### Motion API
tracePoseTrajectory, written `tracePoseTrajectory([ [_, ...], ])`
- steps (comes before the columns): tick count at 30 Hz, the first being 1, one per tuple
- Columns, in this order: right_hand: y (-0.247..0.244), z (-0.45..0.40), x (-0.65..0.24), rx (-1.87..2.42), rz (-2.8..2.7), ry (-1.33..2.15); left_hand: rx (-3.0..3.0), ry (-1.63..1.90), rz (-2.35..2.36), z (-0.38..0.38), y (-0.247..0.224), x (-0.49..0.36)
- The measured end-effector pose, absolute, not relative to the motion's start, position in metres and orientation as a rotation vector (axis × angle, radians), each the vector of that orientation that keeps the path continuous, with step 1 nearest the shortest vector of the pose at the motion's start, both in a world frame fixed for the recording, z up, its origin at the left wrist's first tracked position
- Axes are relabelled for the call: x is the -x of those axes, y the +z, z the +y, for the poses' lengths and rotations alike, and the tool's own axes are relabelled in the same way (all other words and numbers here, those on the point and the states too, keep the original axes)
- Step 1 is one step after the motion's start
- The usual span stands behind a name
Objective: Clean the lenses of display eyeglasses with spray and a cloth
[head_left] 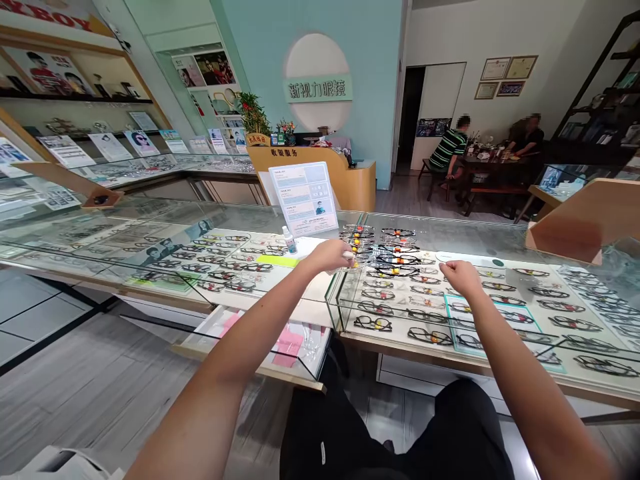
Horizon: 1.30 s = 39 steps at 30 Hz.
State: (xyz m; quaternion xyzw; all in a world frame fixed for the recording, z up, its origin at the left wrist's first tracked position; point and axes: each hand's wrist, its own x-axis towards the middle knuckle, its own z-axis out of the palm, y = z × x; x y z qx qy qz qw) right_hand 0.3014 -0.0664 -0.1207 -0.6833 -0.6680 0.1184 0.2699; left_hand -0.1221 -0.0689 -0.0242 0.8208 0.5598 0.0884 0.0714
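Observation:
My left hand reaches over the glass counter with its fingers pinched at the near end of a column of eyeglasses. A small pale thing shows at its fingertips; I cannot make out what it is. Beside that column lies a second row of dark-framed eyeglasses on the glass top. My right hand is closed in a loose fist to the right of these frames, low over the counter. Whatever its fingers may hold is hidden. A small spray bottle stands left of my left hand, beside a yellow-green strip.
Under the glass, several more spectacles lie in rows. An information sign stands on the counter. Below it, an open drawer holds pink cloths. A wooden stand is at the right. Two people sit at a far table.

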Motion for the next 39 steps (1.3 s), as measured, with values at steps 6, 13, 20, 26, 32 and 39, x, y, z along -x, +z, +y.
tracePoseTrajectory([
  [6, -0.091, -0.068, -0.254, 1.513, -1.858, 0.340, -2.091, 0.921, 1.258, -0.053, -0.007, 0.085],
  [13, -0.047, -0.014, -0.195, 1.008, -1.784, 0.548, -1.698, 1.350, 0.968, 0.005, -0.026, 0.012],
  [20, -0.058, 0.007, -0.192, 0.878, -1.587, 0.878, -1.548, 1.384, 0.897, 0.032, -0.054, -0.015],
  [26, -0.060, 0.007, -0.193, 0.821, -1.502, 0.997, -1.578, 1.293, 0.871, 0.029, -0.063, -0.009],
  [32, -0.055, 0.010, -0.200, 0.844, -1.501, 0.982, -1.697, 1.261, 0.847, 0.029, -0.061, -0.006],
  [39, -0.050, 0.010, -0.219, 1.179, -1.387, 0.581, -1.731, 1.308, 0.937, 0.030, -0.066, -0.004],
])
